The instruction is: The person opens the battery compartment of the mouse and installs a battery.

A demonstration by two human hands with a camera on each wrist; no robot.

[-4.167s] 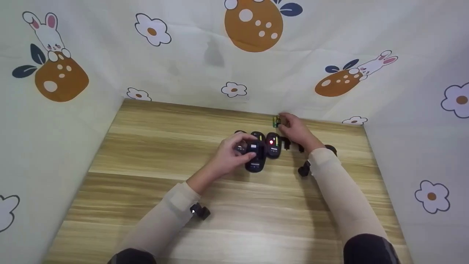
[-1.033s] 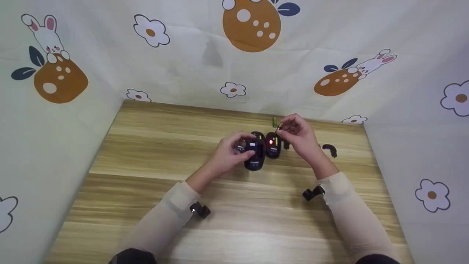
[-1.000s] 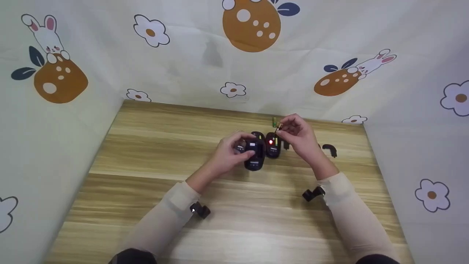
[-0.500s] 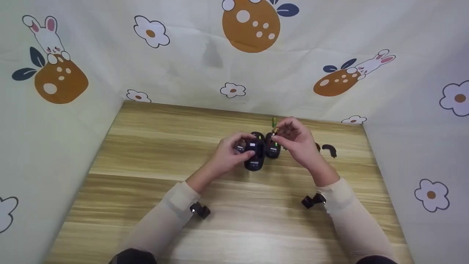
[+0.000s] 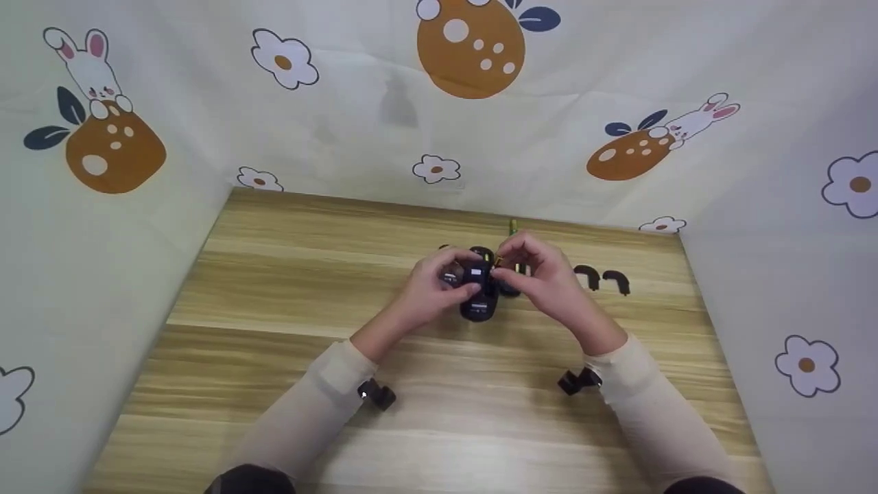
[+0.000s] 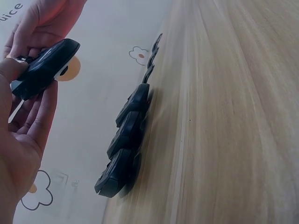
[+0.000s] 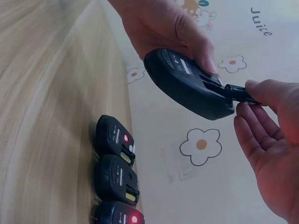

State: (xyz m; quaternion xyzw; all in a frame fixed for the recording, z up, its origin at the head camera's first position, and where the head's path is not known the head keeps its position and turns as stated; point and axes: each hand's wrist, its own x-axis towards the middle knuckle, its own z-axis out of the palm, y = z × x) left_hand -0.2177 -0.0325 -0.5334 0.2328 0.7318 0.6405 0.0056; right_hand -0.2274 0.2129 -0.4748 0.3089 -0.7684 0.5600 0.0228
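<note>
My left hand (image 5: 429, 285) holds a black computer mouse (image 7: 182, 86) with its underside up, raised above the table, fingers and thumb on its sides. Its battery slot lies uncovered in the right wrist view. Between thumb and fingers, my right hand (image 5: 549, 278) pinches a small cylindrical battery (image 7: 239, 93), its end right at the slot of the mouse. In the left wrist view the battery is mostly hidden behind the mouse and fingers.
Three more mice (image 7: 112, 135) lie in a row underside up, two showing red lights, with batteries in visible slots. Black curved covers (image 5: 617, 281) lie to their right. Another battery (image 5: 513, 226) lies by the patterned back wall (image 5: 343, 137).
The right hand has taken a battery from beside the back wall and brought it left and nearer to the held mouse. The left hand has stayed almost still.
</note>
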